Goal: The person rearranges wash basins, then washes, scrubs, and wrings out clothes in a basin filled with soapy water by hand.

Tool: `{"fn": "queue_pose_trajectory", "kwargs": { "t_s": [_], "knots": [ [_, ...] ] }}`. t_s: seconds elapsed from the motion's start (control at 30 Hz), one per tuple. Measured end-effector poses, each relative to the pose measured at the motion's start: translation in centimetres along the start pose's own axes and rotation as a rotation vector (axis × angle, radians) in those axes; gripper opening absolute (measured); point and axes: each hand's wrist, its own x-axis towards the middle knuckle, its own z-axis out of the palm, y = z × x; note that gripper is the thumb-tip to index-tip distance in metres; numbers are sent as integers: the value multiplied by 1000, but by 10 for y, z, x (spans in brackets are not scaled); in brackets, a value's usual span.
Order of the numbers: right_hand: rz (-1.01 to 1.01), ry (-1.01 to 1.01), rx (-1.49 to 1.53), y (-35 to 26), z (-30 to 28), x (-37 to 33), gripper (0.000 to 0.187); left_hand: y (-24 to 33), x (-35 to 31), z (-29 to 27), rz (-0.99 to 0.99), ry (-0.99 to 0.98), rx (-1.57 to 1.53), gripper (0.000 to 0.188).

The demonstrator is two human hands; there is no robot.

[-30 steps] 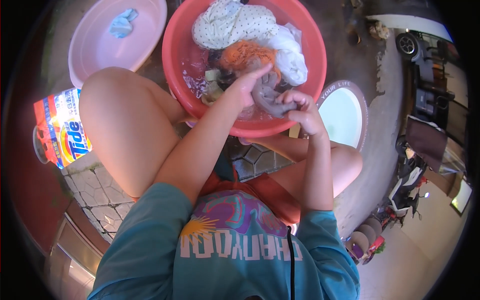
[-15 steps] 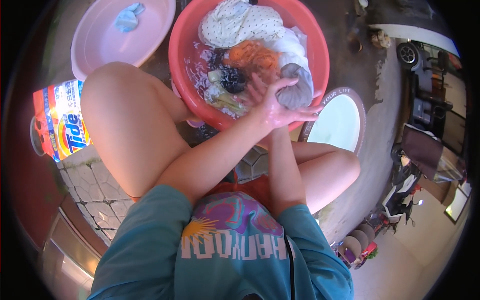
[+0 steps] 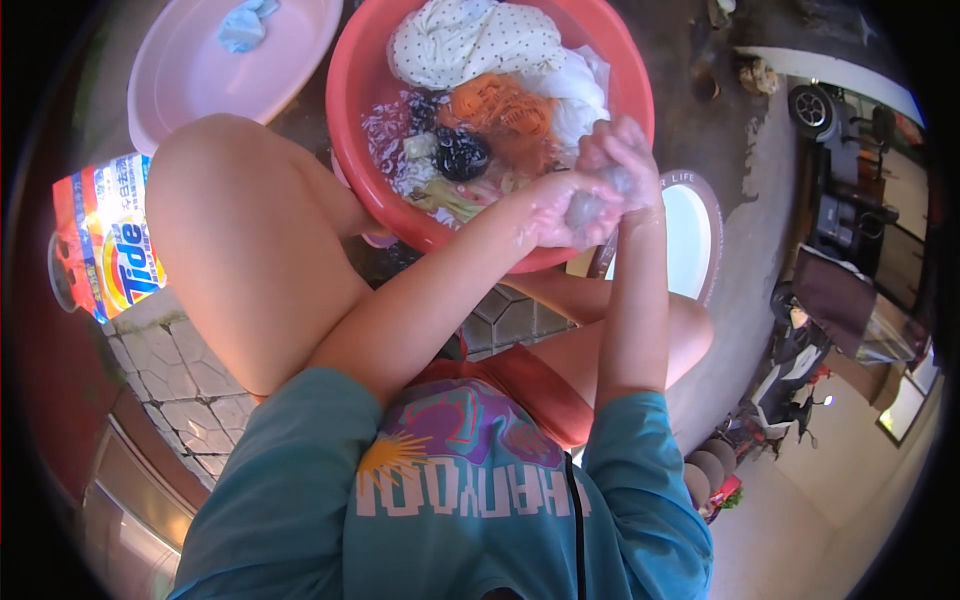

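Two hands are seen pressed together over the near right rim of a red basin (image 3: 350,150), with a small grey cloth (image 3: 590,205) bunched between them. The left hand (image 3: 560,210) is cupped under and around the cloth, its fingers curled closed on it. The right hand (image 3: 620,155) is laid on top from the far side, its fingers clenched over the same wad. Only a small part of the cloth is shown between the palms; it is balled up, so no long axis or pointing direction can be told. Soap foam is seen on both hands and wrists.

Nearest the viewer, a teal shirt (image 3: 450,500) with a printed front is noted, and two bare knees are raised either side of the basin. A paved floor (image 3: 160,370) is seen below the left knee, and a detergent bag (image 3: 105,250) is stood beside it.

Within the basin, wet laundry is heaped: a dark item (image 3: 460,155), an orange item (image 3: 500,105), and a white dotted cloth (image 3: 470,40) at the far side.

Just right of the basin, a white round lid (image 3: 690,240) with a dark rim is placed. Farther left, a pink basin (image 3: 200,80) is set, with a pale blue rag (image 3: 245,25) lying in it.
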Motion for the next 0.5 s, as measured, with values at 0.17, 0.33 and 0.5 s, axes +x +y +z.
{"fn": "queue_pose_trajectory", "kwargs": {
  "t_s": [0.17, 0.33, 0.5],
  "knots": [
    [223, 459, -765, 44, 4, 23, 27, -6, 4, -50, 527, 1067, 1485, 37],
    [-66, 587, -1521, 104, -54, 17, 26, -11, -21, -73, 472, 1239, 1685, 50],
    [-67, 643, -1653, 93, -36, 20, 36, -12, -31, -64, 474, 1233, 1841, 55]
  ]
}}
